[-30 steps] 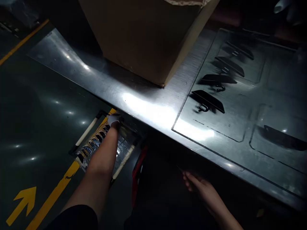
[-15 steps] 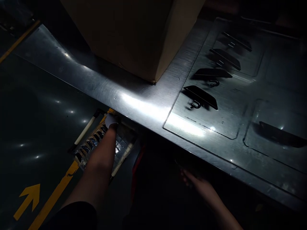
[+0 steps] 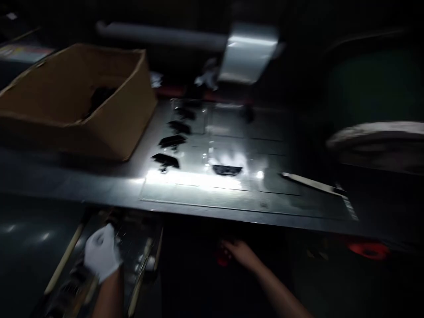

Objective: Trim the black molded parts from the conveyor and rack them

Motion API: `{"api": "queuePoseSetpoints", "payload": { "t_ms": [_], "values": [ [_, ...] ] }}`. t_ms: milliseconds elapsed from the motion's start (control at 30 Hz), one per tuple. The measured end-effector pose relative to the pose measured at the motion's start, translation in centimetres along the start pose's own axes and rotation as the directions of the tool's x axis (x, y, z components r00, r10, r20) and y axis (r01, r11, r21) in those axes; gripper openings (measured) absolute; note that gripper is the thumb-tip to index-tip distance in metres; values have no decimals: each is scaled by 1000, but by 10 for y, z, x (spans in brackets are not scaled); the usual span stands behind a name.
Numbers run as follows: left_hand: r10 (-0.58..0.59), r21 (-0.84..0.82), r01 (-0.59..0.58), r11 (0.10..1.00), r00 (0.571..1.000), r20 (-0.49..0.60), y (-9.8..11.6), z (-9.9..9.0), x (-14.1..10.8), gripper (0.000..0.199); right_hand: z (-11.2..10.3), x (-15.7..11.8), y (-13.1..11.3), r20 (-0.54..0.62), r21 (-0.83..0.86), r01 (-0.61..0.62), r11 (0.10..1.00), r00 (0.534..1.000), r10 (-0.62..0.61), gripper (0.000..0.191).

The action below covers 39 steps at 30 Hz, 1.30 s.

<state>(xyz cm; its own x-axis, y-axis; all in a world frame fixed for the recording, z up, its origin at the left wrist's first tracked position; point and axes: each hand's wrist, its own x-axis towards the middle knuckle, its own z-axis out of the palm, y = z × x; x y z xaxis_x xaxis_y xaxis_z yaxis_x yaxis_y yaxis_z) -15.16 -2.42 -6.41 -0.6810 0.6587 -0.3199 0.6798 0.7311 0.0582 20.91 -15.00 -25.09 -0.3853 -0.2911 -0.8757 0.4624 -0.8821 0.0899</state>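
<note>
My left hand (image 3: pixel 102 254), in a white glove, is over a rack (image 3: pixel 64 260) of dark parts below the table's front edge at the lower left. Its fingers are blurred, and whether they hold a part cannot be made out. Bare and held low in front of the table, my right hand (image 3: pixel 236 252) has its fingers curled in, with something too dark to name at them. Several black parts (image 3: pixel 166 160) stand in a row on the glass sheet (image 3: pixel 192 198). Another dark part (image 3: pixel 227 170) lies to the right of that row.
An open cardboard box (image 3: pixel 132 110) stands on the metal table at the left, with something dark inside. A white-handled tool (image 3: pixel 309 182) lies on the right of the sheet. A red object (image 3: pixel 369 250) shows below the table's right side.
The view has swung up and to the right, showing the box's inside and the tool. My gloved left hand now appears larger and more fully visible over the rack.
</note>
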Motion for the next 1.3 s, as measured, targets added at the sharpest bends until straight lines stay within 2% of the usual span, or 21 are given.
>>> {"api": "queuePoseSetpoints", "payload": {
  "t_ms": [100,133,167,200,233,267,333,367,433,533,667,767,833,900,1000,1067,1100,1133,1233,1267,1300],
  "values": [
    [-84,-331,42,943,990,-113,52,17,-28,18,-4,16,17,-37,48,14,999,999,-12,27],
    [-19,-416,-46,908,988,-151,75,23,-35,15,-5,20,20,-42,58,28,998,999,-26,27],
    [138,-440,-182,879,982,-130,101,29,-38,20,-6,21,24,-41,65,52,997,998,-49,28],
    [370,-403,-359,842,928,-53,128,36,-36,24,-6,22,26,-35,71,81,994,996,-79,28],
    [611,-340,-575,744,792,-1,155,44,-30,25,-5,22,28,-26,76,115,990,993,-113,27],
    [751,-289,-702,651,651,111,179,54,-19,30,-4,21,30,-18,81,149,986,989,-148,27],
    [815,-143,-835,532,459,352,219,76,9,25,-3,18,34,-16,84,209,974,978,-209,27],
    [790,-63,-878,474,392,471,234,86,23,24,-3,18,37,-24,86,236,968,972,-235,26],
    [720,55,-926,374,327,612,253,101,46,27,-3,18,43,-52,99,281,954,959,-277,26],
    [668,95,-953,288,271,693,265,108,59,33,-5,23,52,-90,136,298,945,954,-288,27],
    [599,93,-959,269,242,763,273,100,57,40,-9,31,57,-90,166,259,951,965,-247,25],
    [532,93,-922,375,296,793,283,101,66,38,-9,33,54,-78,164,257,952,966,-247,24],
    [482,100,-867,488,363,797,290,104,80,33,-7,33,51,-70,154,259,953,965,-251,24],
    [466,121,-798,590,459,756,293,105,94,36,-5,33,50,-62,143,269,952,963,-263,24],
    [518,160,-710,686,631,578,291,101,105,54,-3,35,50,-45,137,285,949,958,-282,24],
    [564,165,-699,695,674,477,287,99,102,57,0,37,50,-32,138,280,950,960,-279,25],
    [590,158,-721,674,654,473,284,100,97,54,1,38,48,-29,137,273,952,962,-272,25],
    [616,138,-761,634,605,505,282,103,90,47,2,36,46,-29,135,264,955,964,-263,25],
    [675,38,-884,466,383,630,280,115,68,31,-2,17,33,-51,113,231,966,973,-226,26],
    [693,14,-910,414,325,643,279,118,63,33,-7,6,28,-64,101,227,969,973,-222,27],
    [718,-2,-923,384,297,629,277,120,59,37,-15,-8,22,-75,87,231,969,972,-225,27]
  ]
}}
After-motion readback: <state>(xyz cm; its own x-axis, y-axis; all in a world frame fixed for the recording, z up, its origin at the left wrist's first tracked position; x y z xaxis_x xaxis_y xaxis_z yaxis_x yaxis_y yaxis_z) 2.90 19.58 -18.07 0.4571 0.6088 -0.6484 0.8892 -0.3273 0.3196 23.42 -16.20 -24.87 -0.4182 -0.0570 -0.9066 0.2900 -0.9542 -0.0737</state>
